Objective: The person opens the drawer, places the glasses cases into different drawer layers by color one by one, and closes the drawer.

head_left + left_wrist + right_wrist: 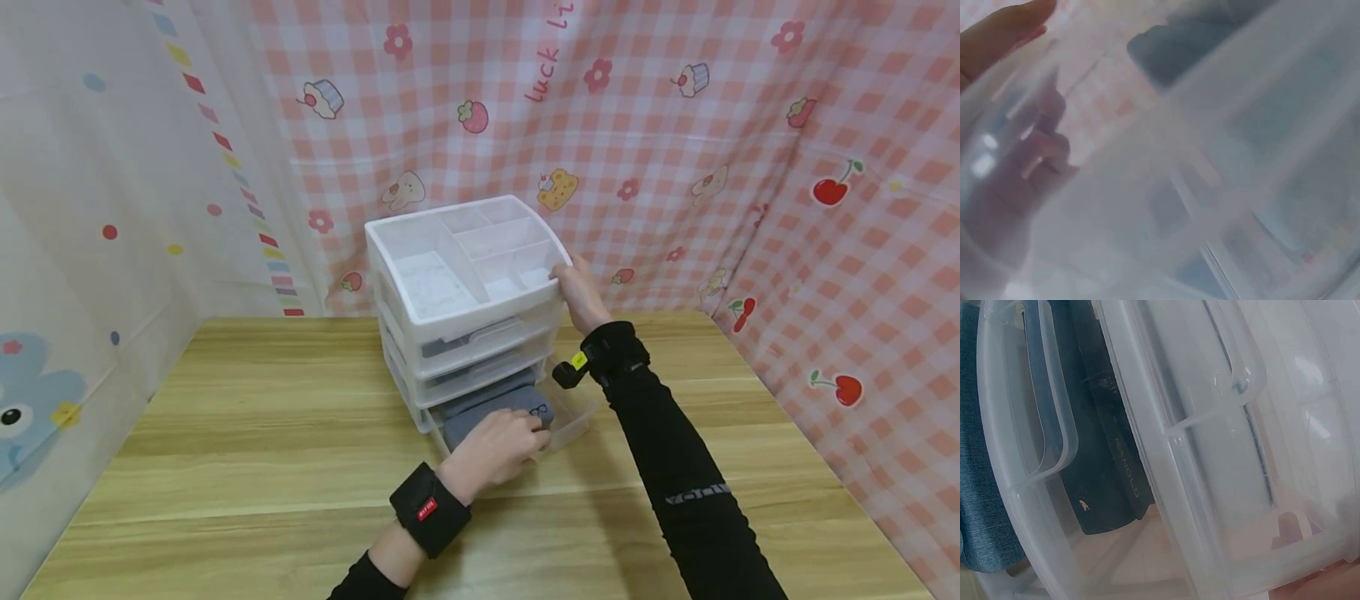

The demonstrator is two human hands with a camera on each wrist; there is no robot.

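A white plastic drawer organizer [423, 321] stands on the wooden table, its translucent bottom drawer [576, 423] pulled out. Grey-blue fabric cases lie in that drawer; the front case [491, 408] bears a small glasses drawing. My left hand [495, 446] holds the drawer's front wall, thumb on the near side and curled fingers [1044, 147] showing through the plastic in the left wrist view. Part of the case is hidden under this hand. At the organizer's upper right corner, my right hand [583, 293] grips the top rim, thumb over the edge, other fingers mostly hidden at the side.
The organizer's divided top tray [431, 283] has several compartments. In the right wrist view, a dark case [1107, 481] lettered KANOLD lies inside a closed drawer above the pulled-out one. Behind the table [247, 433] hangs a pink checked curtain [480, 158], with further printed cloth at both sides.
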